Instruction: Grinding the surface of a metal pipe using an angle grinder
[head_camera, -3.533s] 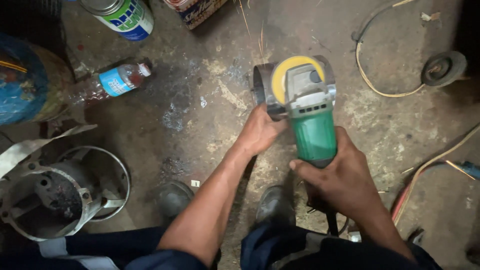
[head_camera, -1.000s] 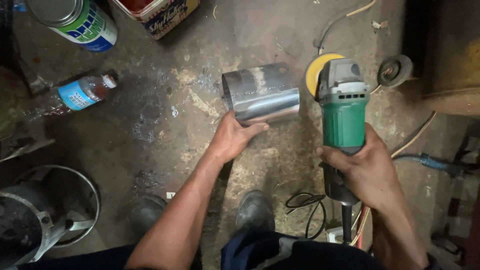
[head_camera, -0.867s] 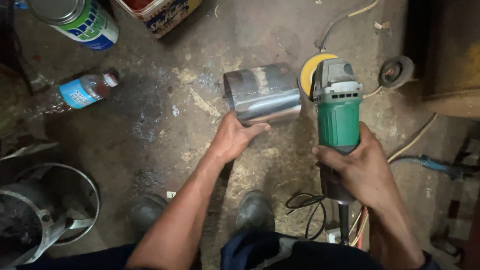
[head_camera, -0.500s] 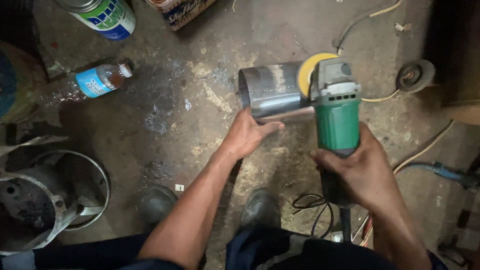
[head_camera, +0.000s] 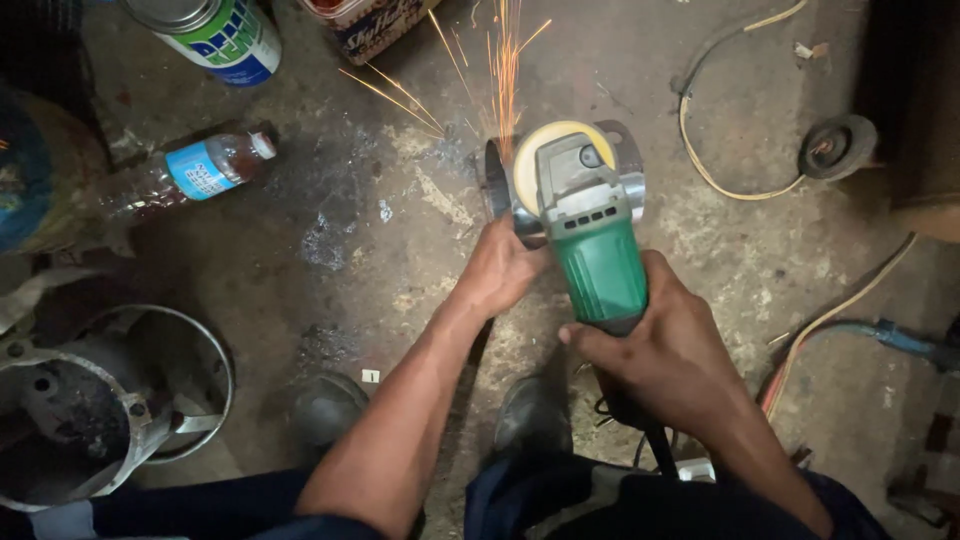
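Your right hand (head_camera: 665, 355) is wrapped around the green body of the angle grinder (head_camera: 590, 235), fingers closed tight on its rear grip, with its power cord trailing back toward you. The grinder's long axis runs straight away from you, and its yellow disc (head_camera: 535, 165) meets the top edge of the curved metal piece (head_camera: 500, 185), throwing sparks (head_camera: 495, 70) up and to the left. Your left hand (head_camera: 500, 275) is the nearer 1 to the workpiece: its fingers are pressed against the near side of the metal, just left of the grinder's head, holding it down on the concrete floor (head_camera: 330, 230). The metal lies directly ahead of both hands, its curved wall running left to right across the grinder's line. To the left, the floor stays open as far as the plastic bottle (head_camera: 185, 175) and the paint can (head_camera: 215, 35). To the right, a loose yellow cable (head_camera: 720, 170) and a small wheel (head_camera: 838, 147) lie well apart from the disc. Your 2 boots (head_camera: 535, 415) sit just behind the hands.
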